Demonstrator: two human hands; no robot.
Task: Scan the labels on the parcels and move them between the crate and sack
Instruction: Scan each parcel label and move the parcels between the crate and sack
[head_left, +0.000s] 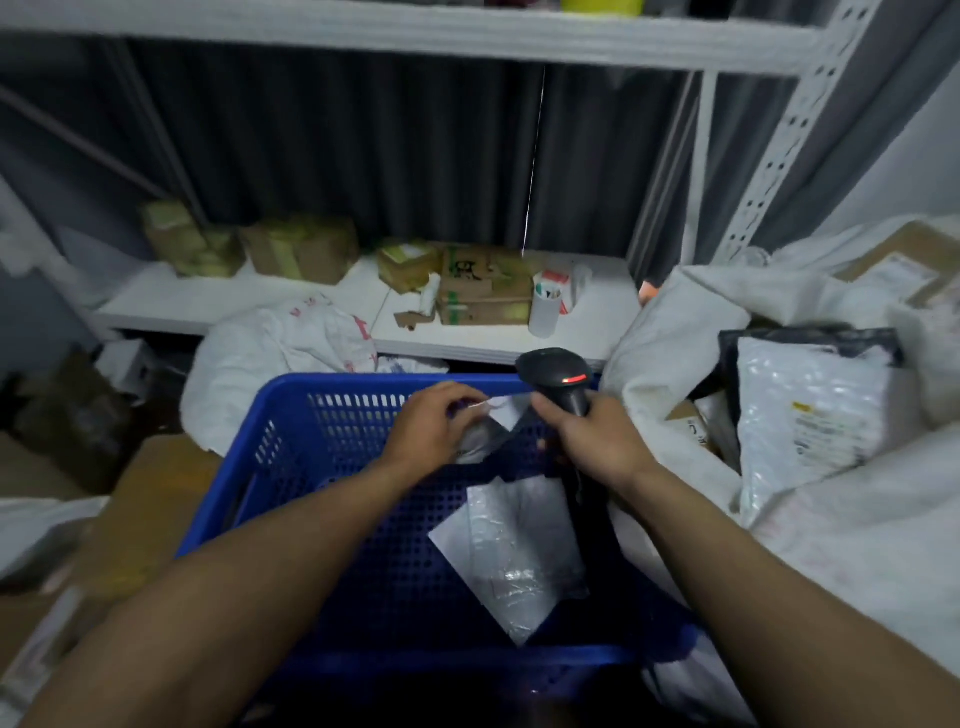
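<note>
A small grey plastic mailer parcel (480, 436) is being pinched in the curled fingers of the left hand (431, 423) over the blue perforated plastic crate (291, 387), on whose bottom a flat silver-grey plastic parcel (514, 551) is lying. A black handheld scanner (558, 376), glowing red, is being gripped by the right hand (592, 441). A labelled white bubble-wrap parcel (810, 415) is lying in the white woven sack (675, 332) alongside.

Crate (363, 382): we see blue, gridded with holes
Scanner (550, 370): black with a red bar
Sack (670, 332): white
Parcel (519, 551): silvery grey
</note>
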